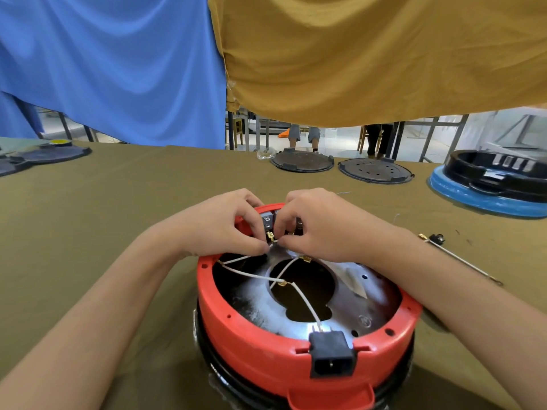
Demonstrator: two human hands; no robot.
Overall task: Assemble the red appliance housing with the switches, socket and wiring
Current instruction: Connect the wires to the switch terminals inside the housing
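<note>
Black socket sits in red housing; both hands pinch white wiring.

No legible text, brand or number appears in this view. A small circular embossed mark stands on the metal plate inside the red housing, near its front right rim, but its characters are too small and blurred to read. Pale markings on the black tray at far right are likewise indistinct.
</note>
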